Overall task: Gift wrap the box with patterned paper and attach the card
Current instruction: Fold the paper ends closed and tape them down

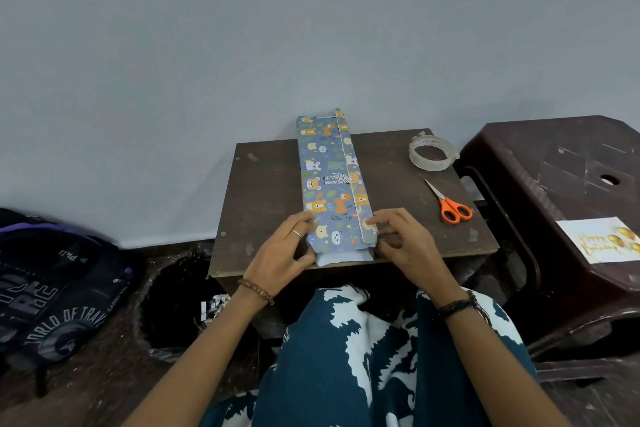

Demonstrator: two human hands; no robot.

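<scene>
We see the box [332, 180], long and narrow in patterned paper [323, 152], lying lengthwise down the middle of the tabletop [266, 184], its far end past the far edge. At its near end, by the near edge, our left hand [287, 250] holds the left side, fingers curled on the paper. Our right hand [401, 239] presses the seam flap, fingers bent. Bare tabletop lies left; tape roll [431, 152] and scissors [448, 203] lie right, and the card [602, 241] rests on a stool [554, 166].
</scene>
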